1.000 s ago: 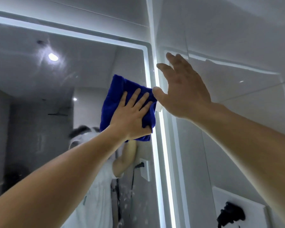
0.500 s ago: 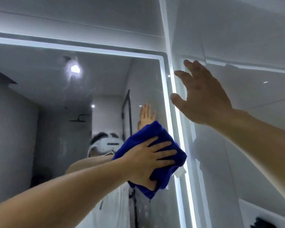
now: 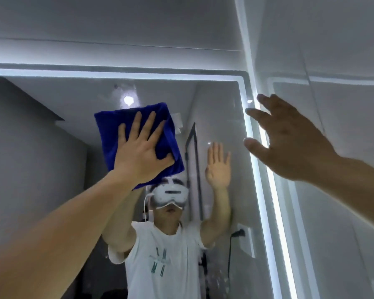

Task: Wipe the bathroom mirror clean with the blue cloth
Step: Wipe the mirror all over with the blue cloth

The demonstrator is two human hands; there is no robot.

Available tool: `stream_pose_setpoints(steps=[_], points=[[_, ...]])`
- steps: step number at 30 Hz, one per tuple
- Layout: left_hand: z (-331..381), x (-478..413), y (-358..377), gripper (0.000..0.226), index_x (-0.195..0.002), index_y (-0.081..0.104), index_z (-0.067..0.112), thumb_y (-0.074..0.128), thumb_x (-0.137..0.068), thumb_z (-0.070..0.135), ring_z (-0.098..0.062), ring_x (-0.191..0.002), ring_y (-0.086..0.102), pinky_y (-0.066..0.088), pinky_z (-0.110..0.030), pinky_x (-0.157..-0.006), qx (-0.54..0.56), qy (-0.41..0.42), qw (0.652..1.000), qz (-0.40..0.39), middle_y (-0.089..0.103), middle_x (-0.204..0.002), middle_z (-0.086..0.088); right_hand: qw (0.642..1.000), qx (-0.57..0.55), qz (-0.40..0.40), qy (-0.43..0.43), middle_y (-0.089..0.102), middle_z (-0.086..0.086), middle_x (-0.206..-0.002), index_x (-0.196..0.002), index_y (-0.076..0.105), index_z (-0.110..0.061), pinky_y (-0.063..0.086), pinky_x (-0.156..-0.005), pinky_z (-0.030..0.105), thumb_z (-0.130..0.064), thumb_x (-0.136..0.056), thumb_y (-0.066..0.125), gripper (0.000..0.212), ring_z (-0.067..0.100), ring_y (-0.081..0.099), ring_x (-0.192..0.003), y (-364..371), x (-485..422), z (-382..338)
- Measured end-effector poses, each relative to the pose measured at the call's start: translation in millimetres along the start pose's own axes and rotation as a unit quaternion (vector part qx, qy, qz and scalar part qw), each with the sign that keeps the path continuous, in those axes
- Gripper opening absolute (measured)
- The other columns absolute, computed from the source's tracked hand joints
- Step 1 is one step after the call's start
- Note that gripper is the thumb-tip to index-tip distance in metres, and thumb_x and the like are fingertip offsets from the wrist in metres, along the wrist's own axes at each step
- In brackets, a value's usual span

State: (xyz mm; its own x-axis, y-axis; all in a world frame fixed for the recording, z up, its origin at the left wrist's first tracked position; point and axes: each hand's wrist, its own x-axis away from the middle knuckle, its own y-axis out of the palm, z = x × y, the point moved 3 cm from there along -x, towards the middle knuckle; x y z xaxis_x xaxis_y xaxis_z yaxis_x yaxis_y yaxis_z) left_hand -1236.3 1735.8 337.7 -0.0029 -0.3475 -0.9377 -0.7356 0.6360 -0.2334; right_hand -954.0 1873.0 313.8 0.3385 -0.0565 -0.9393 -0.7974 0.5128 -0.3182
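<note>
Item: mirror (image 3: 52,169). Wall-mounted, edged by a lit strip (image 3: 266,169) along its top and right side. Landmark for all placings below.

Item: cloth (image 3: 110,134). Blue, folded to a rough square, flat against the glass in the mirror's upper middle, below the top strip and well left of the right strip. A white tag (image 3: 178,123) shows at its upper right corner.

Item: left hand (image 3: 138,154). Fingers straight and spread, palm pressing the cloth to the glass; the thumb lies across the cloth's lower right part. No pinch or curl round the fabric.

Item: right hand (image 3: 289,139). Fingers straight and apart, holding nothing, raised in front of the right strip. Whether it touches the wall beside the mirror cannot be told.

Item: splashes (image 3: 216,281). Pale specks on the glass at the mirror's lower right, near the right strip.

Step in hand, as judged: wiping under way, upper part of the mirror being covered.

Progress, as judged: unfinished; the lower right specks look untouched.

Next move, as judged: keep flat palm pressure so the cloth neither slips nor bunches, sweep across toward either side strip, then work downward to the specks.
</note>
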Motion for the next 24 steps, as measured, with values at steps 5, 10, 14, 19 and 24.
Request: stream_pose_setpoints(steps=[5,10,14,19,24], points=[[1,93,20,0.09,-0.157,0.007,0.029,0.028,-0.085,0.078,-0.029,-0.152,-0.003,0.007,-0.062,-0.117,-0.018,0.025,1.0,-0.003,0.0,-0.166,0.0,0.996,0.01,-0.028,-0.082,-0.003,-0.009,-0.162,-0.153,0.017,-0.031,-0.006,-0.111,0.025,-0.055,-0.095,0.032,0.064,0.008,-0.01,-0.147,10,13,-41],[10,181,44,0.095,-0.155,0.023,0.027,0.048,-0.077,0.075,-0.032,-0.151,0.009,0.011,-0.064,-0.116,-0.016,0.08,0.995,-0.058,0.016,-0.164,-0.002,0.994,-0.047,-0.035,-0.088,-0.005,-0.011,-0.162,-0.153,0.014,-0.034,-0.007,-0.113,0.024,-0.055,-0.094,0.03,0.065,0.005,-0.013,-0.146,7,15,-66],[5,205,43,0.096,-0.154,0.026,0.03,0.05,-0.074,0.077,-0.03,-0.151,0.011,0.013,-0.063,-0.114,-0.035,0.157,0.983,-0.083,0.019,-0.163,0.0,0.992,-0.054,-0.044,-0.101,-0.007,-0.01,-0.162,-0.153,0.013,-0.033,-0.001,-0.118,0.031,-0.053,-0.096,0.032,0.063,0.006,-0.013,-0.146,7,12,-86],[-39,127,16,0.094,-0.156,0.016,0.035,0.034,-0.077,0.084,-0.025,-0.152,0.001,0.007,-0.061,-0.117,-0.047,0.115,0.991,-0.05,0.009,-0.165,0.003,0.991,-0.067,-0.041,-0.111,-0.009,-0.012,-0.161,-0.153,0.009,-0.034,-0.005,-0.116,0.03,-0.052,-0.097,0.033,0.063,0.006,-0.015,-0.146,12,9,-99],[-80,7,-13,0.098,-0.153,-0.008,0.04,0.012,-0.07,0.088,-0.02,-0.148,-0.022,-0.007,-0.058,-0.118,-0.009,-0.045,0.998,-0.038,-0.02,-0.162,0.01,0.993,-0.062,-0.033,-0.092,-0.01,-0.016,-0.16,-0.152,0.009,-0.038,-0.008,-0.113,0.026,-0.06,-0.091,0.022,0.066,0.001,-0.018,-0.143,10,9,-96]])
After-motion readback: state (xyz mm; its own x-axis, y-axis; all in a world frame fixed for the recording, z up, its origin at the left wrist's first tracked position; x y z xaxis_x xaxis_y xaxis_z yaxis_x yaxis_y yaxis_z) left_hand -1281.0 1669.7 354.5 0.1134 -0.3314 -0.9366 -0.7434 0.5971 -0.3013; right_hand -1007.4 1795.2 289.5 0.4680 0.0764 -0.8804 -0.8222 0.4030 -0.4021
